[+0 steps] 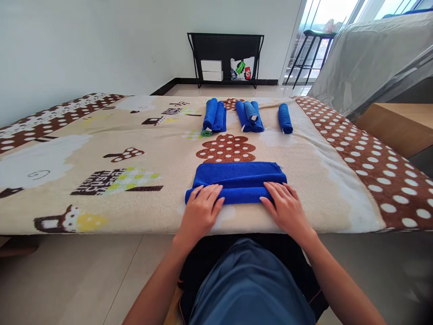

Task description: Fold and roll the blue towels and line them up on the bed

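Note:
A blue towel [240, 174] lies near the front edge of the patterned blanket [176, 162], its near side rolled into a tube and its far part flat. My left hand [204, 206] rests over the left end of the rolled part, fingers curved on top and thumb at the near side. Over the right end lies my right hand [283, 204], with its fingers spread a little on the cloth. Farther back are rolled blue towels: a group at the left [210, 113], a stacked group in the middle [251, 116] and a single roll [285, 118] at the right.
Behind the bed, a black rack [225, 47] holds white boxes [211, 70] and a printed bag [242, 69]. A plastic-covered object [375, 54] and a wooden box [395, 128] stand at the right. A dark stool [314, 49] is by the window.

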`<state>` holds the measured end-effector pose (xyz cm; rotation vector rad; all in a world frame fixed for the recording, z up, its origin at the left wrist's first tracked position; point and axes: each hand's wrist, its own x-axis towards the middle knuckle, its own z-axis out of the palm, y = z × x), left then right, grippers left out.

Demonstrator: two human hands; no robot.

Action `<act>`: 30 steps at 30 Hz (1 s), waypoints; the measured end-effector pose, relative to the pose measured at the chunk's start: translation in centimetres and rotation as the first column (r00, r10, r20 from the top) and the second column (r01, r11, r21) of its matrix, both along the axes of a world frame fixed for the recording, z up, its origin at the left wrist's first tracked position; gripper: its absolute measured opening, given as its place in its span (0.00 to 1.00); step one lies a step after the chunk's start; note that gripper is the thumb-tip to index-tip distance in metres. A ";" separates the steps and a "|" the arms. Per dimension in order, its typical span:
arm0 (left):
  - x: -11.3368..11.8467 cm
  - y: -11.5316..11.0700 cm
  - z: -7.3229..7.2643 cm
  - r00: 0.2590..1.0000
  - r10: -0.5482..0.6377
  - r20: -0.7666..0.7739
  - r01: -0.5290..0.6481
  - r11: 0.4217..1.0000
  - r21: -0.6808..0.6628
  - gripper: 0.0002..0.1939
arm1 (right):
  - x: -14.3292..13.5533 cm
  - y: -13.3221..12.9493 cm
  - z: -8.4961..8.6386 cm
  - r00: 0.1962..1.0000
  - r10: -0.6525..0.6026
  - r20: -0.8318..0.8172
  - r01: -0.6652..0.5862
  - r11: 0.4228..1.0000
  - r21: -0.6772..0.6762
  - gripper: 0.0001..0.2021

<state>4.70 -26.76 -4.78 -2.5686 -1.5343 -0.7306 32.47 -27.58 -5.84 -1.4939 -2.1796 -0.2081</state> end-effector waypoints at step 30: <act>0.6 0.2 1.7 0.997 0.063 -0.035 -0.059 0.993 0.107 0.16 | -1.5 0.2 1.4 0.998 -0.066 0.006 0.066 0.997 0.025 0.23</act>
